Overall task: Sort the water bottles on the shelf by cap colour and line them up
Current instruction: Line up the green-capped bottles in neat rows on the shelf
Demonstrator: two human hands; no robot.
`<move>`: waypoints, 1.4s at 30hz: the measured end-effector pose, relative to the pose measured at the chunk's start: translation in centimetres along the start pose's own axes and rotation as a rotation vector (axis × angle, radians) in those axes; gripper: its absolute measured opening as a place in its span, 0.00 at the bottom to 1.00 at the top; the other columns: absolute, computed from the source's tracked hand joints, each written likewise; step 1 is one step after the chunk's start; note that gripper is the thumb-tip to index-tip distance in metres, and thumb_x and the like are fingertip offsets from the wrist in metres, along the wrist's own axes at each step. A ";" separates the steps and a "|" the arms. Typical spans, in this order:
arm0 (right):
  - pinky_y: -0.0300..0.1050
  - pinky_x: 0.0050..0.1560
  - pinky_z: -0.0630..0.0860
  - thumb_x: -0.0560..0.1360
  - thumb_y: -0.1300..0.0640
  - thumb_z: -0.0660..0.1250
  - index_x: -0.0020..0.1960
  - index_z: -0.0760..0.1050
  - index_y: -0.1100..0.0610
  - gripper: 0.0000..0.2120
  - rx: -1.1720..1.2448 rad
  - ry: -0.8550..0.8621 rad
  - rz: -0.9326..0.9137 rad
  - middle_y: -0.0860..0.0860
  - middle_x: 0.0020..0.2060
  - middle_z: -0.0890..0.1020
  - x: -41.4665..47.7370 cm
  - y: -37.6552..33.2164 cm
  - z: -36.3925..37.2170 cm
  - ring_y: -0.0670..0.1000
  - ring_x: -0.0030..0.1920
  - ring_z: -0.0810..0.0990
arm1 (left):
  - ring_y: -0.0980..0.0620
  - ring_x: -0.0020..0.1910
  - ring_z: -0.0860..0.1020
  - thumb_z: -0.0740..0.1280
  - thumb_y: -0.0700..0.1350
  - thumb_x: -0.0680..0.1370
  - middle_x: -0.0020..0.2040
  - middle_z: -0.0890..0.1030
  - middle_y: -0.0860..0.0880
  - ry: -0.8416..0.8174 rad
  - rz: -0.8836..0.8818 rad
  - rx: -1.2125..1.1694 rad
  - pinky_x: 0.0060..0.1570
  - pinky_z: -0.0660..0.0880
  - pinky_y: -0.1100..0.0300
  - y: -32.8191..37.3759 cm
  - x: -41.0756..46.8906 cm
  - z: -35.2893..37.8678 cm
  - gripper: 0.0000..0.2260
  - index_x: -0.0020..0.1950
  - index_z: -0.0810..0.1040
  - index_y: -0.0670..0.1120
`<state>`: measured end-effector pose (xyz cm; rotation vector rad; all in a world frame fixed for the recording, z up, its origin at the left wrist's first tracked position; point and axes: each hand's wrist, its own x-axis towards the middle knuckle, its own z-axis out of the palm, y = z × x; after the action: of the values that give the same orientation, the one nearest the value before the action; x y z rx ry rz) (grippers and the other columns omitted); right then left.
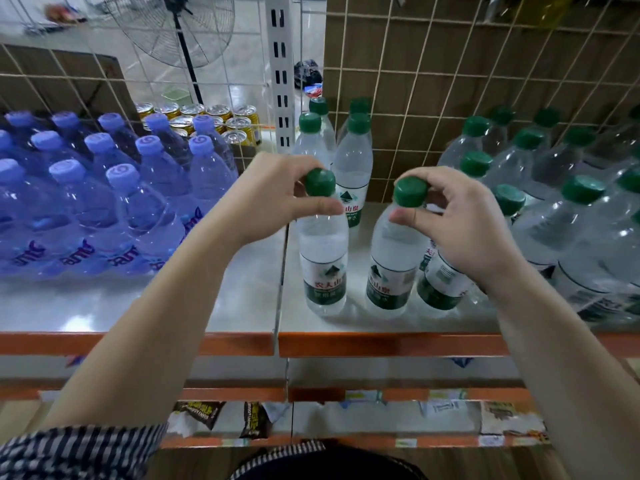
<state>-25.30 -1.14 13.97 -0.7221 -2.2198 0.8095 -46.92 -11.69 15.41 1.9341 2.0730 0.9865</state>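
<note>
Left hand point(273, 195), right hand point(467, 226): forearms extended, fingers point(318, 206) curled (thumb-and-fingertip pinch each).

A single wide-angle view from a camera worn on the person's head, looking forward and steeply down onto a shop shelf point(242, 299) at close, arm's-reach range. Both forearms enter from 6 o'clock. The left hand point(277, 192) and right hand point(464, 223) sit near centre, each gripping a green-capped bottle point(323, 258). The shelf's orange front edge point(381, 342) crosses below centre, with lower shelves towards 6 o'clock. A wire grid back point(433, 81) fills 12 to 2 o'clock. Straight lines bow near the frame's edges
</note>
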 end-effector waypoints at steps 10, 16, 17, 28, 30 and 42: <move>0.43 0.58 0.77 0.72 0.60 0.74 0.62 0.77 0.54 0.19 0.044 -0.030 -0.049 0.44 0.52 0.80 6.7 0.5 4.1 0.45 0.52 0.78 | 0.46 0.46 0.81 0.76 0.52 0.69 0.48 0.82 0.45 -0.036 -0.033 0.048 0.53 0.77 0.50 -3.0 4.9 -1.2 0.20 0.56 0.79 0.43; 0.36 0.54 0.76 0.70 0.54 0.76 0.60 0.76 0.54 0.20 0.025 0.044 0.017 0.44 0.51 0.80 7.4 1.0 4.7 0.45 0.51 0.79 | 0.56 0.40 0.77 0.76 0.55 0.68 0.46 0.81 0.51 0.084 -0.070 -0.006 0.44 0.73 0.67 -4.2 4.1 -0.3 0.18 0.51 0.79 0.46; 0.32 0.50 0.75 0.70 0.52 0.76 0.58 0.76 0.53 0.19 0.012 0.061 0.037 0.43 0.49 0.80 7.3 1.1 4.7 0.44 0.49 0.78 | 0.55 0.40 0.77 0.76 0.56 0.69 0.46 0.81 0.50 0.110 -0.073 0.006 0.43 0.72 0.66 -4.2 3.9 -0.1 0.18 0.51 0.79 0.45; 0.30 0.51 0.73 0.75 0.61 0.70 0.61 0.77 0.55 0.15 -0.027 0.020 0.004 0.41 0.46 0.79 7.2 1.0 4.5 0.37 0.45 0.76 | 0.48 0.44 0.77 0.73 0.52 0.73 0.46 0.80 0.43 0.130 0.025 0.060 0.42 0.69 0.66 -4.3 4.4 0.7 0.18 0.53 0.79 0.38; 0.28 0.51 0.72 0.75 0.60 0.70 0.62 0.77 0.55 0.15 -0.029 0.009 0.014 0.42 0.48 0.79 7.2 1.0 4.5 0.36 0.46 0.76 | 0.48 0.45 0.77 0.73 0.52 0.74 0.46 0.80 0.45 0.125 0.022 0.054 0.43 0.70 0.66 -4.5 4.6 0.6 0.18 0.53 0.78 0.39; 0.38 0.62 0.72 0.76 0.58 0.69 0.69 0.72 0.56 0.22 -0.072 0.015 0.089 0.46 0.59 0.79 6.8 -0.9 3.8 0.45 0.59 0.76 | 0.52 0.54 0.77 0.70 0.51 0.75 0.57 0.79 0.49 0.187 0.041 0.077 0.55 0.76 0.57 -3.7 4.3 0.7 0.21 0.66 0.74 0.46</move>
<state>-32.57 1.55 15.02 -0.8651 -2.2259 0.7674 -50.37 -7.26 14.30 1.9987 2.2083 1.1538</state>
